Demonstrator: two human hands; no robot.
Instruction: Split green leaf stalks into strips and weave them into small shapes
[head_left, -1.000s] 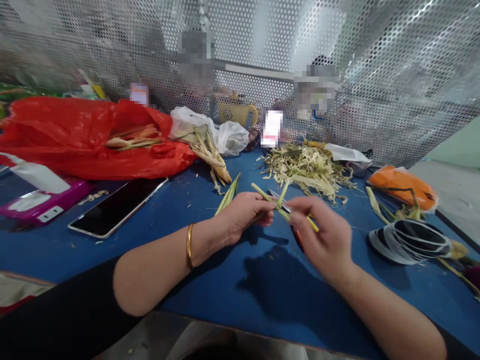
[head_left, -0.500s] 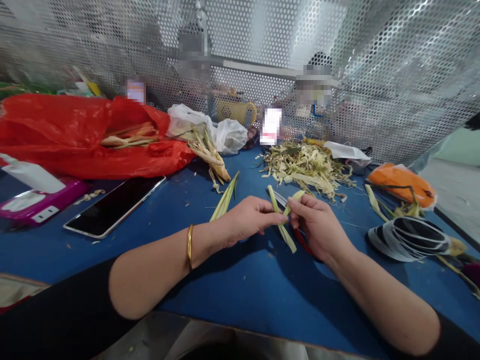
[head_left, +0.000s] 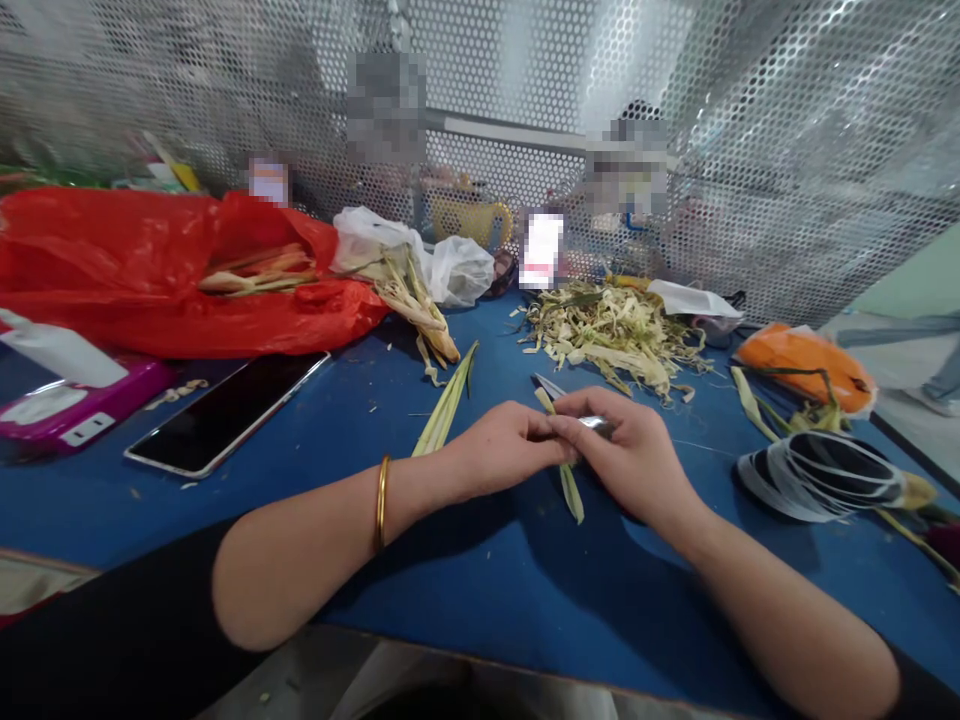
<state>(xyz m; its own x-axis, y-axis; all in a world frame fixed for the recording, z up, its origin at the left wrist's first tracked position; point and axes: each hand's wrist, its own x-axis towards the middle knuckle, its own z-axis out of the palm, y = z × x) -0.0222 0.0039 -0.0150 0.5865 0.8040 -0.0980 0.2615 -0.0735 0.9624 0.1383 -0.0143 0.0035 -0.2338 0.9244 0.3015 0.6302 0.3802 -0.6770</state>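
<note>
My left hand (head_left: 517, 447) pinches a pale green corn husk strip (head_left: 571, 493), whose lower end hangs below the fingers and whose tip pokes up above them. My right hand (head_left: 626, 450) is closed around a pair of scissors (head_left: 551, 388), blades pointing up and left past the strip. Its thumb and fingertips meet those of my left hand at the husk, partly hiding it. The scissors' handles are covered by the palm. Beside my left wrist lie longer green husk strips (head_left: 448, 400) on the blue table (head_left: 450, 600).
Beyond my hands is a heap of shredded husk (head_left: 615, 335). A black spool of white cord (head_left: 817, 478) and an orange packet (head_left: 806, 370) are at right. At left are a phone (head_left: 229, 415), a purple power strip (head_left: 97, 405) and a red plastic bag (head_left: 112, 270). Perforated metal mesh stands behind.
My hands have come together so their fingertips meet. The bent husk end that my right fingers held up is now out of sight, and the scissors' metal pivot shows.
</note>
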